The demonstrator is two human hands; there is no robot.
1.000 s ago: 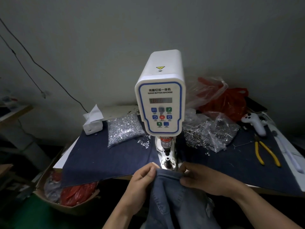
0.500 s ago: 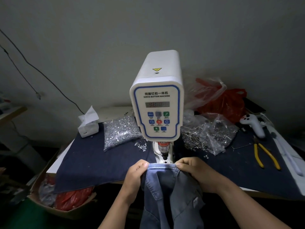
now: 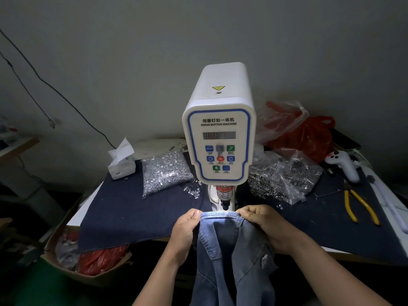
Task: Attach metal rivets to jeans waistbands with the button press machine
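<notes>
**Waistband stretched flat under the press head**

The faded blue denim jeans [image 3: 234, 250] look soft and floppy, and most of their weight hangs off the table edge, so I'd expect them to sag and drag backward unless held. The doubled waistband [image 3: 220, 215] is the stiffest part and the sensible place to take hold, out to either side of the punch. That is how they are held: the left hand [image 3: 185, 228] pinches the band at its left end, and the right hand [image 3: 262, 224] has its fingers curled over the right end. Between them the band is taut, lying at the foot of the white servo button press machine [image 3: 218, 138], just below its dark punch [image 3: 224, 204]. Fingers sit near that punch, which I'd judge the main risk.

Compared with half a second ago, the hands have drawn a little further apart and the band lies flatter and straighter beneath the punch. A second ago it was still bunched between them.
</notes>
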